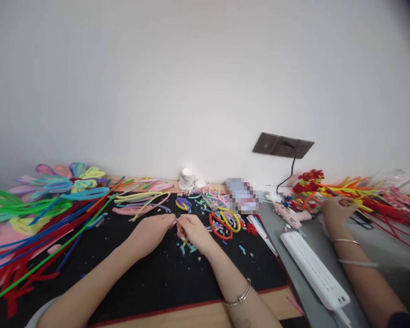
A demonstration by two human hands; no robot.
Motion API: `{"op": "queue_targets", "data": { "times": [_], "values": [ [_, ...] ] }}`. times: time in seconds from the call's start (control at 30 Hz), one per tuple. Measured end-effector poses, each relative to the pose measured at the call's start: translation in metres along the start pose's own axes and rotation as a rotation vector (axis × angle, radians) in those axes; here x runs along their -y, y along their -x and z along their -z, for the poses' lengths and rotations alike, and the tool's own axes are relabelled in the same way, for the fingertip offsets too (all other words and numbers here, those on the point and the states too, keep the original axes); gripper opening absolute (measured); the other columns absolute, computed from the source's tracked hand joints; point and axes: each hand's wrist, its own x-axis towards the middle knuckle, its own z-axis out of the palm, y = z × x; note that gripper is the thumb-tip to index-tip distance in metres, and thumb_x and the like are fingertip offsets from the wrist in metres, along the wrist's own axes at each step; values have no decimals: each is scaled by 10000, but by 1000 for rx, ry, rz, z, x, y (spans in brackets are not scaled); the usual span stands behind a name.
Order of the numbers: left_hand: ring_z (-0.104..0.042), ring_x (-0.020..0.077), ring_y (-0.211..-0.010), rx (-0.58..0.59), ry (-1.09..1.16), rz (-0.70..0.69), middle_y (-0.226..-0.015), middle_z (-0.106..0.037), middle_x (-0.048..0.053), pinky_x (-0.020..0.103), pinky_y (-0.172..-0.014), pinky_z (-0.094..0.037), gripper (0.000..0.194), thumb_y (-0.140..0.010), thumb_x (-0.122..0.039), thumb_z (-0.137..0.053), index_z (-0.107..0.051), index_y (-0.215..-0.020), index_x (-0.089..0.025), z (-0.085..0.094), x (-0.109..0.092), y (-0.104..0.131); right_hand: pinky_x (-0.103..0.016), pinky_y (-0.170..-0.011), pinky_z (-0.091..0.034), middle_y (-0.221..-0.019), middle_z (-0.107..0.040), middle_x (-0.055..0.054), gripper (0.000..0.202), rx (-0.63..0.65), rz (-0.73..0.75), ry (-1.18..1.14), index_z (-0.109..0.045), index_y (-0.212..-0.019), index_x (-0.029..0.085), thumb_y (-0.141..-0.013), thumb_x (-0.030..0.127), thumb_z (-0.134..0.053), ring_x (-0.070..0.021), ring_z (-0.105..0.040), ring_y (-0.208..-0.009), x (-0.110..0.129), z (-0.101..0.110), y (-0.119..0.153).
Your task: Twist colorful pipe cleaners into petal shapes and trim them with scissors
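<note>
My left hand (pixel 155 233) and my right hand (pixel 194 231) meet over the black mat (pixel 150 282), fingertips pinched together. Whatever lies between them is too small or hidden to make out. Small cut bits of pipe cleaner (pixel 187 249) are scattered just under my right hand. Beyond the fingertips lies a looped blue, purple and yellow pipe cleaner bundle (pixel 183 204). Bent pastel pipe cleaners (pixel 141 202) spread behind my left hand. Red and yellow loops (pixel 222 232) rest to the right, with scissors (pixel 209 200) among the clippings.
A co-worker's hand (pixel 338 212) works at the right near a pink glue gun (pixel 289 215) and a white power strip (pixel 314 269). Long coloured pipe cleaners (pixel 51 228) pile up on the left. A white cup (pixel 186 177) and a blurred phone-like object (pixel 242 196) stand by the wall.
</note>
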Motion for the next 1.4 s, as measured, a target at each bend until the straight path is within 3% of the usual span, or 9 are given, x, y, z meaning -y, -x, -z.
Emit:
{"op": "queue_targets", "data": {
  "times": [0.23, 0.53, 0.73, 0.9, 1.0, 1.07, 1.2, 1.3, 1.4],
  "values": [
    [-596, 199, -790, 64, -137, 0, -829, -625, 63, 265, -641, -405, 186, -832, -67, -364, -517, -860, -169, 0, -6, -3, -172, -367, -125, -408, -283, 96, 184, -70, -137, -134, -351, -553, 186, -733, 158, -374, -40, -190, -344, 8, -4, 2],
    [-535, 168, -673, 49, 17, -33, -755, -582, 44, 268, -600, -359, 208, -883, -136, -297, -486, -804, -169, 2, -6, -1, -198, -448, -223, -496, -379, 59, 224, -123, 84, 214, -418, -561, 172, -778, 214, -384, -66, -307, -434, -3, 4, -3],
    [-437, 118, -552, 26, 528, 23, -577, -461, -26, 247, -573, -352, 325, -926, -286, -247, -383, -648, -187, 7, -10, -3, -215, -500, -242, -537, -315, 52, 277, -203, 298, 397, -310, -567, 189, -834, 235, -369, -90, -303, -519, 2, 3, 2],
    [-359, 86, -461, 179, 1190, 151, -525, -358, -64, 221, -486, -351, 343, -890, -454, -328, -350, -669, -193, -1, -12, -4, -234, -524, -254, -568, -303, 36, 277, -184, 410, 527, -297, -584, 195, -852, 220, -360, -108, -303, -545, 15, 3, 11],
    [-289, 76, -422, 170, 1322, 186, -505, -294, -83, 208, -443, -310, 332, -881, -465, -340, -327, -678, -202, -4, -14, -4, -236, -545, -277, -584, -336, 25, 275, -195, 453, 514, -330, -593, 195, -862, 244, -356, -115, -335, -555, 18, 3, 13],
    [-339, 87, -443, 113, 1175, 153, -509, -343, -68, 223, -478, -340, 344, -894, -451, -308, -340, -665, -197, -2, -15, -4, -231, -533, -280, -571, -346, 29, 281, -215, 421, 448, -357, -591, 192, -857, 279, -378, -109, -342, -538, 16, 4, 11],
    [-465, 133, -591, -66, 481, 46, -610, -500, -6, 260, -610, -376, 338, -920, -308, -274, -429, -649, -177, 5, -12, -2, -211, -446, -249, -457, -367, 43, 358, -134, 183, 178, -401, -541, 180, -852, 355, -371, -80, -321, -426, 8, 3, 3],
    [-536, 167, -735, -87, 104, -39, -772, -589, 41, 269, -670, -391, 253, -890, -161, -293, -519, -778, -173, 4, -6, -2, -192, -379, -156, -395, -315, 71, 340, -81, -42, -86, -373, -533, 187, -818, 371, -381, -55, -227, -351, 8, 0, 1],
    [-560, 178, -777, -97, -87, -118, -821, -616, 60, 266, -684, -400, 251, -864, -102, -313, -554, -873, -172, -1, -2, -2, -184, -367, -77, -394, -265, 100, 243, -70, -176, -240, -337, -554, 196, -750, 312, -422, -40, -137, -343, 12, -2, 3]
  ]
}}
